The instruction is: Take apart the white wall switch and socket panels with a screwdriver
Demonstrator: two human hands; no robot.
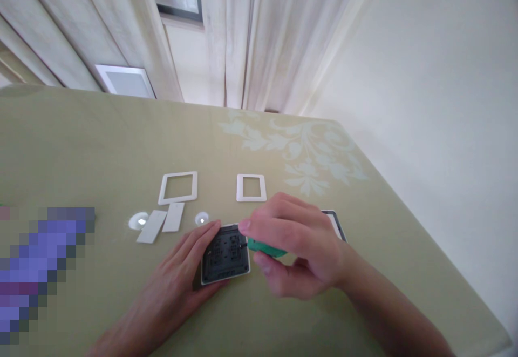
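My left hand [184, 270] grips a square wall switch panel [226, 265] from its left side, fingers at the top edge and thumb under the lower one. The panel's dark, ribbed back faces up, with a pale rim round it. My right hand [303, 243] is closed around the green handle of a screwdriver [265, 248]. Its short dark shaft points left and reaches over the panel's right part; whether the tip sits in a screw is too small to tell. Behind my right hand lies another panel [336, 224], white with a dark edge, partly hidden.
On the tablecloth [121, 146] lie a larger white frame [162, 189], a smaller white frame [239, 188] and two white rocker plates [151, 227], [174, 217]. Bright light reflections show near them. A pixelated blue-purple patch [44, 265] covers the left. Curtains and a wall stand beyond the table edges.
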